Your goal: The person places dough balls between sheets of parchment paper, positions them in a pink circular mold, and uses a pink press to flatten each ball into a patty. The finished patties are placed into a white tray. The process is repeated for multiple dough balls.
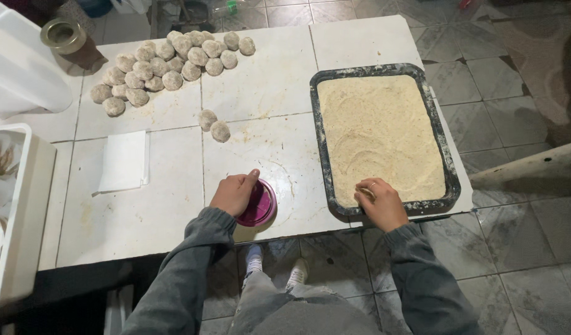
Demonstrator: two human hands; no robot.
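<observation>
My left hand [234, 192] lies flat over the pink round lid [259, 203] near the table edge; my right hand [380, 203], fingers curled, digs into the crumbs at the dark tray [385, 69]'s near corner. I should scoop gently, keeping crumbs inside.

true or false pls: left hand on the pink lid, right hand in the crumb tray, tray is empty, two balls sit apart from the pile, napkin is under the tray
1. Left hand rests on the pink lid: true.
2. Right hand is in the tray: true, at its near edge.
3. The tray is empty: false, it is filled with crumbs.
4. Two balls sit apart from the pile: true.
5. The napkin is under the tray: false, it lies on the table left of the lid.
</observation>
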